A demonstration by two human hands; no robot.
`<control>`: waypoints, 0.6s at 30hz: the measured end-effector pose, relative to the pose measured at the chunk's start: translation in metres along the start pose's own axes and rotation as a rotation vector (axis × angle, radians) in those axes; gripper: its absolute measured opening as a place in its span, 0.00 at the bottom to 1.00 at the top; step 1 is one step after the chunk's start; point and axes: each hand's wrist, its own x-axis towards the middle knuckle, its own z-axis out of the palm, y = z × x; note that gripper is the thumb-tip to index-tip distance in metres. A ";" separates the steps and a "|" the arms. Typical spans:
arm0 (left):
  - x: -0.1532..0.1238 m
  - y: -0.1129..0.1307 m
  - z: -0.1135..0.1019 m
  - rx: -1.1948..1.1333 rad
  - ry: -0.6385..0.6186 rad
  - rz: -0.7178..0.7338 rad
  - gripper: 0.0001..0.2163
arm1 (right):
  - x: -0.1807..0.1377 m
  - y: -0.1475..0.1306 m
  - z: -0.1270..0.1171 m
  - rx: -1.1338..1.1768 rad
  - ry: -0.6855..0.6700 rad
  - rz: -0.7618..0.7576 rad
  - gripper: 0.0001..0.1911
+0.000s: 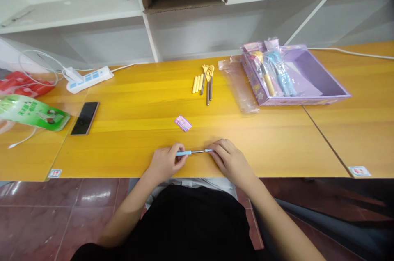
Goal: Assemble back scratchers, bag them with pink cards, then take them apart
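At the near edge of the worktop (138, 109), just in front of the person's dark top, a slim light blue tool (184, 153) runs from one hand to the other. Its blue handle end is pinched between the thumb and fingers of the left hand (164, 161), which curls around it. From there a thin metal rod (198, 152) spans the gap and ends in a small blue tip (209, 150) at the fingertips of the right hand (228, 157). That hand is bent over the tip, its fingers close together; whether it grips the tip or only touches it, I cannot tell.

Beyond the tool, slightly nearer the left hand, lies a small purple card (183, 123), touched by neither hand. Farther back, short pale yellow sleeves (197, 83) lie side by side, just left of some metal rods with yellow heads (208, 84). To their right, a clear plastic wrapper (241, 88) lies partly against a purple tray (318, 66) containing wrapped tools (285, 78).
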 end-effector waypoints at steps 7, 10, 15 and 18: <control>0.000 -0.002 0.004 0.042 -0.037 -0.013 0.11 | -0.001 0.000 -0.002 -0.021 -0.010 -0.032 0.11; 0.000 -0.003 -0.005 0.097 -0.063 -0.037 0.11 | 0.000 0.007 -0.018 -0.036 -0.080 -0.024 0.14; -0.007 -0.035 -0.043 0.167 -0.065 -0.092 0.13 | -0.012 0.046 -0.058 -0.101 0.002 0.038 0.13; -0.020 -0.071 -0.068 0.183 -0.025 -0.072 0.15 | -0.036 0.080 -0.088 -0.088 0.035 0.038 0.11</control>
